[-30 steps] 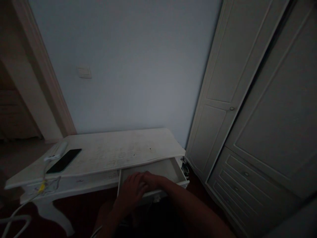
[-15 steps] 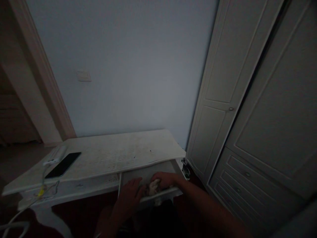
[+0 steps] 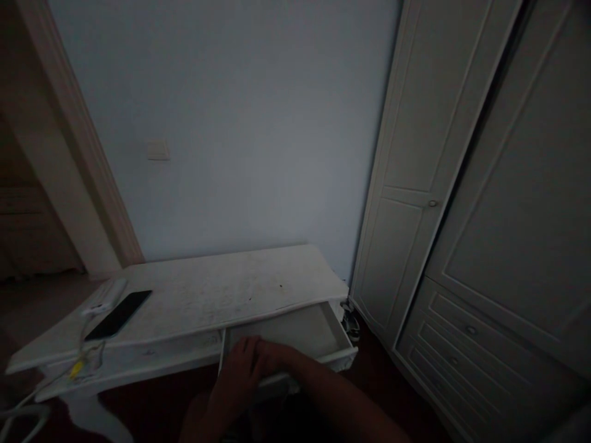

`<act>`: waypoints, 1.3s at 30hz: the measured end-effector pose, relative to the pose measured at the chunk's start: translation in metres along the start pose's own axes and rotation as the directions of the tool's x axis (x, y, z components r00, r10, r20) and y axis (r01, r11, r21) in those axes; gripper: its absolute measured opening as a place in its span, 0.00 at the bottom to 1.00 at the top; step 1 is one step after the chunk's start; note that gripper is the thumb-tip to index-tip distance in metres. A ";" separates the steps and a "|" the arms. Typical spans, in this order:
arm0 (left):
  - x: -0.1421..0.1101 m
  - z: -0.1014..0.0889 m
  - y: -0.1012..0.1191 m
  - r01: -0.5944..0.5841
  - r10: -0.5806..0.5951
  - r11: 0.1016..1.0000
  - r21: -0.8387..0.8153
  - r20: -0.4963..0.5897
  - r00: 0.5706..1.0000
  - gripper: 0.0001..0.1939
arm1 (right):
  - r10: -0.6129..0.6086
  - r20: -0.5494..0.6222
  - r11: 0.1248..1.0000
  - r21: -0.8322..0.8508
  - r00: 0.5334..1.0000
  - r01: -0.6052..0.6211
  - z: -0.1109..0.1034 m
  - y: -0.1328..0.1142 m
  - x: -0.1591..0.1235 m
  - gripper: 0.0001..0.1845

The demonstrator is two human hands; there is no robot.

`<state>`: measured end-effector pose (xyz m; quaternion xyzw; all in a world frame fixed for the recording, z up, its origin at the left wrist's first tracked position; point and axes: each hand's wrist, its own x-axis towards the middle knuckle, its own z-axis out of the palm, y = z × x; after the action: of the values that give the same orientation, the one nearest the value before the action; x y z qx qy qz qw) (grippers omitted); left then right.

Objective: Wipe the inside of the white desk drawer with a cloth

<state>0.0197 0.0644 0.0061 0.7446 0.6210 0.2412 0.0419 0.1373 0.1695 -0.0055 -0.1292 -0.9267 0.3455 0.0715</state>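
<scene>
An open drawer [image 3: 318, 332] with a pale bottom juts from the front of the white desk [image 3: 217, 283]. My left hand [image 3: 239, 364] is over the drawer's left part, its fingers bent and pressed against the other hand. Touching it from the right, my right hand [image 3: 269, 357] is closed, with its forearm crossing the drawer front. Whatever lies between the two hands is hidden, and the light is dim.
A black phone [image 3: 119, 315] and a white device [image 3: 107, 295] with a cable lie on the desk's left end. Yellow tape or tag [image 3: 76, 369] hangs on the cable. A wardrobe [image 3: 410, 234] stands at right; shoes [image 3: 351, 326] sit on the floor beside the desk.
My right hand has moved left across the drawer to meet my left hand. The crumpled whitish pieces under it are out of sight, and the drawer's right part shows bare.
</scene>
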 end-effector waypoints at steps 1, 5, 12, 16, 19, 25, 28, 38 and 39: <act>0.000 0.000 0.001 0.002 -0.002 1.000 -0.029 0.004 1.000 0.26 | 0.002 0.010 1.000 -0.002 1.000 -0.002 0.002 0.002 0.002 0.14; 0.001 -0.007 0.008 -0.004 0.014 0.994 -0.109 0.094 0.995 0.25 | 0.030 0.037 0.999 -0.024 0.999 -0.029 -0.009 0.011 -0.024 0.15; -0.001 0.003 0.002 0.038 -0.029 0.997 -0.071 0.115 0.993 0.24 | 0.377 -0.004 0.921 -0.108 0.926 -0.375 -0.046 0.009 -0.101 0.40; -0.003 0.010 -0.002 -0.003 0.012 0.996 -0.094 0.095 0.995 0.25 | 0.472 -0.133 0.868 -0.102 0.871 -0.486 -0.058 0.001 -0.133 0.52; -0.003 0.004 0.002 -0.065 0.091 0.978 -0.196 0.126 0.988 0.22 | 0.598 -0.216 0.759 -0.157 0.772 -0.632 -0.065 -0.003 -0.150 0.54; 0.000 -0.011 0.012 -0.074 0.122 0.975 -0.211 0.223 0.967 0.21 | 0.481 -0.208 0.874 0.035 0.852 -0.485 -0.063 -0.009 -0.142 0.48; 0.001 -0.012 0.013 -0.035 0.067 0.993 -0.111 0.298 0.952 0.21 | 0.375 -0.189 0.920 0.192 0.907 -0.341 -0.058 -0.014 -0.121 0.44; 0.004 0.002 0.001 0.028 -0.055 0.968 -0.248 -0.104 0.993 0.17 | 0.334 -0.085 0.925 -0.164 0.939 -0.344 -0.034 -0.017 -0.050 0.41; 0.004 0.003 0.000 0.017 -0.053 0.971 -0.240 -0.144 0.988 0.17 | 0.296 -0.092 0.925 -0.222 0.951 -0.309 -0.031 -0.016 -0.042 0.37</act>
<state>0.0210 0.0691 0.0049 0.7029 0.6020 0.3684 0.0886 0.1807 0.1645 0.0265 -0.2879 -0.9274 0.2373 0.0279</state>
